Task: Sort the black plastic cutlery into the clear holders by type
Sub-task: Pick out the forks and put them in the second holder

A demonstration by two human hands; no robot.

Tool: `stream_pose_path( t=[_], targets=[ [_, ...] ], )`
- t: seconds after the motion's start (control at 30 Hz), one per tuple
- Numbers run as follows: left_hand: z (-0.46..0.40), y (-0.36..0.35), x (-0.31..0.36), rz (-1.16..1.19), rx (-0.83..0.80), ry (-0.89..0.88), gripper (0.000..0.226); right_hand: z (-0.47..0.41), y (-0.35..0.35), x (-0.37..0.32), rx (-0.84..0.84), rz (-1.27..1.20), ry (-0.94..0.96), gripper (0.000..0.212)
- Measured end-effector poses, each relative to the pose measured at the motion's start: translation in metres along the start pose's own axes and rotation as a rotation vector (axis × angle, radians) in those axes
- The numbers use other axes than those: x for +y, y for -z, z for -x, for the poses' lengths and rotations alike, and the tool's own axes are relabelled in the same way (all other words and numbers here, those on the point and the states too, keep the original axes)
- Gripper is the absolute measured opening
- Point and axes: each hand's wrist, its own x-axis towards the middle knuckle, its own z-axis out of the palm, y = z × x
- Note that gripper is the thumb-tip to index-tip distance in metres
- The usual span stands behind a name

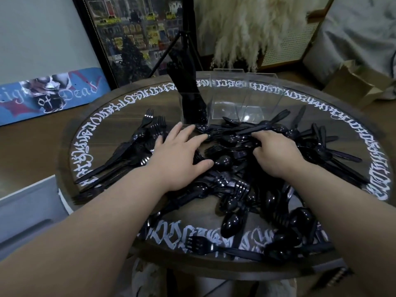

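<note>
Dark wood is showing under the glass top of a round table (334,99) ringed with white gothic lettering, and nearly all of it is lying under a heap of black plastic cutlery (233,185): forks, spoons and knives tangled at every angle. At the far edge 3 clear holders are standing side by side. The left holder (194,108) is already carrying a bundle of black pieces upright; the middle holder (225,103) and the right holder (260,97) are looking empty.

The left hand (182,153) is lying flat on the heap with fingers spread and straight, gripping nothing. The right hand (276,151) is curling its fingers round a knife (267,126) whose long axis is running from the fingers up and to the right, its far end pointing roughly toward the holders.

That axis is what the next move likely turns on: the holders are sitting just beyond both hands, the right hand being nearer the 2 empty ones, so the knife would need tipping upright before going in. Sorting appears barely begun.
</note>
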Motion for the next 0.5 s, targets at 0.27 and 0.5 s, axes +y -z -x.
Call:
stream_pose_path(
  t=[0.27,0.5],
  targets=[
    [-0.014,-0.008,0.024,-0.048,-0.154,-0.009,0.073,0.014,0.003,0.015,0.010,-0.020,0.242,0.039],
    [-0.014,-0.003,0.016,0.008,-0.024,0.017,0.051,0.016,0.008,0.024,0.097,-0.091,0.199,0.026]
  ],
)
